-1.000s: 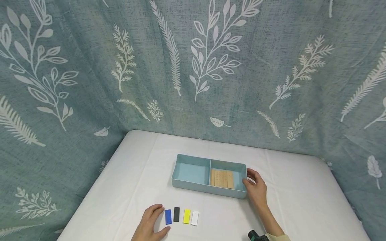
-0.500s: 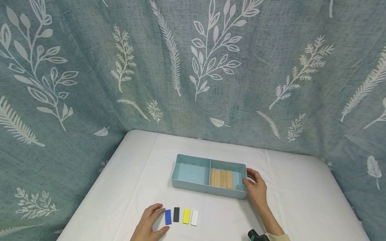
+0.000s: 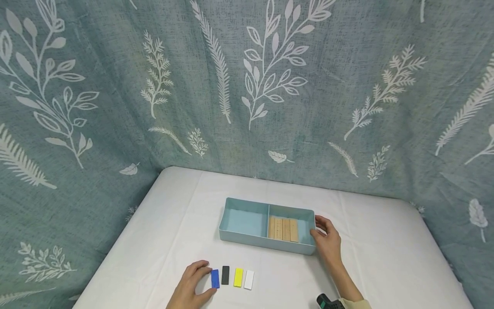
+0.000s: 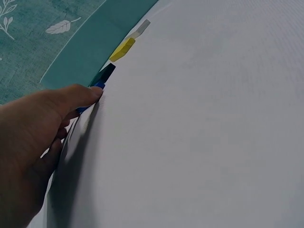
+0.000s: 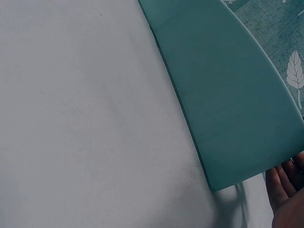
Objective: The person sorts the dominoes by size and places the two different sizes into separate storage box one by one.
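My left hand [image 3: 190, 285] pinches a small blue block [image 3: 215, 279] at its two short ends, thumb near and finger far. In the left wrist view the thumb covers part of the blue block [image 4: 100, 85]. A black block [image 3: 225, 275], a yellow block [image 3: 238, 277] and a white block [image 3: 248, 280] lie in a row to its right on the white cloth. Behind them sits a light blue two-part box [image 3: 266, 243]. My right hand [image 3: 329, 243] grips the box's right end wall, thumb over the rim and fingers outside.
Several wooden blocks [image 3: 286, 229] lie side by side in the box's right compartment. The left compartment [image 3: 247, 222] shows its bare floor. A patterned curtain [image 3: 247, 86] hangs behind and to the left of the white-covered table [image 3: 173, 214].
My left thumb and finger have closed in on the blue block, which has turned very slightly. The right hand and the box have stayed in place.
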A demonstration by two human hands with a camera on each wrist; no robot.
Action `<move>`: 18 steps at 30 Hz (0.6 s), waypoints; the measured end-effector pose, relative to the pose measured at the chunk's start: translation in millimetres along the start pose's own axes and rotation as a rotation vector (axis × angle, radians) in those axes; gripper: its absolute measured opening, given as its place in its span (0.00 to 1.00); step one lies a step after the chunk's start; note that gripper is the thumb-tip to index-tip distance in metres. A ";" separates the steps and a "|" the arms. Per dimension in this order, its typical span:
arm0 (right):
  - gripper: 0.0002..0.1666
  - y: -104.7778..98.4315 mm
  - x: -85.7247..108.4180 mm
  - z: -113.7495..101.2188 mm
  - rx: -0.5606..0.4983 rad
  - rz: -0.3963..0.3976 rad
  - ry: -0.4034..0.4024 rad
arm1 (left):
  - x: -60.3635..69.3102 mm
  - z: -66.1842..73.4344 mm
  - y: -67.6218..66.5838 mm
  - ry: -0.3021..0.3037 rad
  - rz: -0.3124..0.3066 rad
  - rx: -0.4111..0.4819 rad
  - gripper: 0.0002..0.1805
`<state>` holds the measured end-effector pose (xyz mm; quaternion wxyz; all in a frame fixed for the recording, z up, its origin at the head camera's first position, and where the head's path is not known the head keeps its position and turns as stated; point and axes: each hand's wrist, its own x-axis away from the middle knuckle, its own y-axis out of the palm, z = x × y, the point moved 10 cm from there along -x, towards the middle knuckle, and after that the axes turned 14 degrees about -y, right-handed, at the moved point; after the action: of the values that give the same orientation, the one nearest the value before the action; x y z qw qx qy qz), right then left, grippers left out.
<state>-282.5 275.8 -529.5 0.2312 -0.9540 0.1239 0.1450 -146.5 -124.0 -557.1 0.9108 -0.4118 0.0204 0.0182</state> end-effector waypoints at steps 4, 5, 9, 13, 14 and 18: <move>0.29 -0.5 0.2 -1.4 0.005 0.001 0.002 | -1.2 0.7 -2.2 0.004 0.017 0.037 0.25; 0.29 -0.6 0.2 -2.0 0.007 0.002 0.000 | -1.8 0.9 -2.4 0.003 0.016 0.044 0.25; 0.28 -0.8 -0.1 -3.0 0.007 0.003 -0.004 | -5.4 0.8 -2.9 -0.018 -0.006 0.062 0.26; 0.28 -0.7 -0.1 -3.7 -0.006 -0.001 -0.017 | -8.2 4.0 -6.8 -0.022 -0.002 0.082 0.27; 0.28 -0.8 -0.1 -4.0 -0.006 0.000 -0.020 | -8.9 5.4 -8.7 -0.020 0.007 0.093 0.27; 0.28 -1.4 0.5 -5.2 0.002 0.005 -0.034 | -11.2 11.7 -18.2 -0.008 0.053 0.122 0.28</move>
<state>-280.4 274.4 -524.7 0.2340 -0.9508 0.1227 0.1616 -156.6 -127.4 -535.2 0.9335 -0.3549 0.0288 0.0424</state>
